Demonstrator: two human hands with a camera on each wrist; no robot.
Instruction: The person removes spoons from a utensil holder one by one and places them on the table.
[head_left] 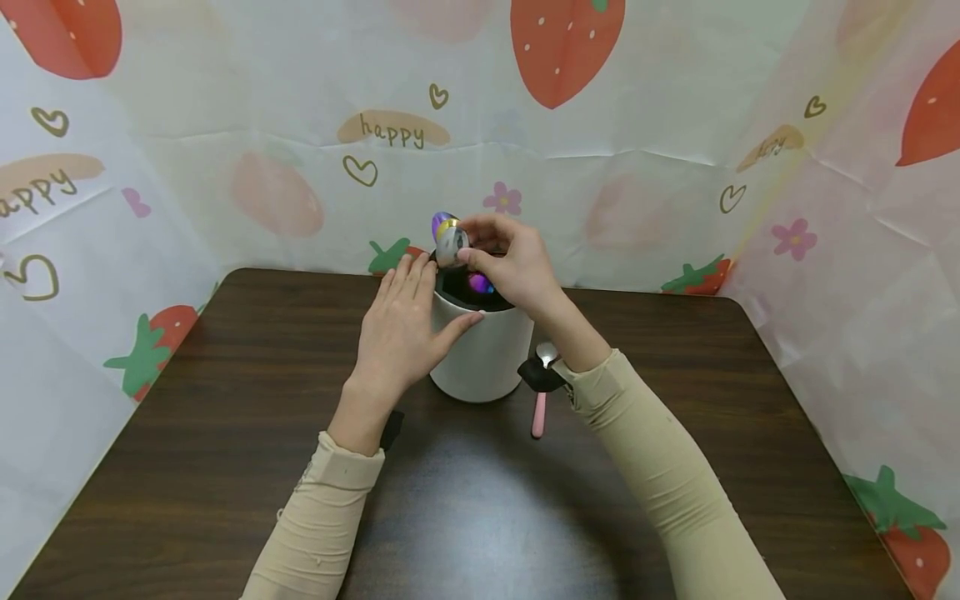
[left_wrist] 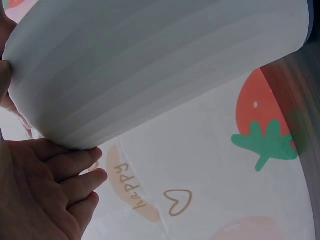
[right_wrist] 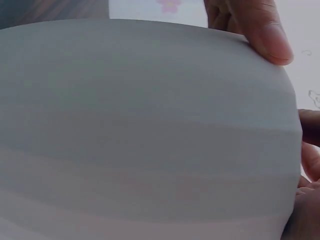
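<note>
A white pot (head_left: 480, 358) with a dark inside stands toward the back of the table. My left hand (head_left: 401, 325) rests at its left rim, fingers nearly straight and thumb spread along the front edge. In the left wrist view, the left fingers (left_wrist: 80, 182) touch the pot's wall (left_wrist: 165, 60). Above the opening my right hand (head_left: 513, 254) pinches a shiny silver spoon (head_left: 452, 247) near its bowl. Gold and purple spoon bowls (head_left: 441, 223) show just behind it. Inside the pot is a shiny purple piece (head_left: 480, 283). The pot's wall (right_wrist: 150, 120) fills most of the right wrist view.
A spoon with a pink handle (head_left: 538, 417) lies on the dark wooden table (head_left: 225, 433), right of the pot. A black wrist device (head_left: 542, 375) partly covers it. A strawberry-printed cloth (head_left: 300, 92) hangs behind the table and along its sides.
</note>
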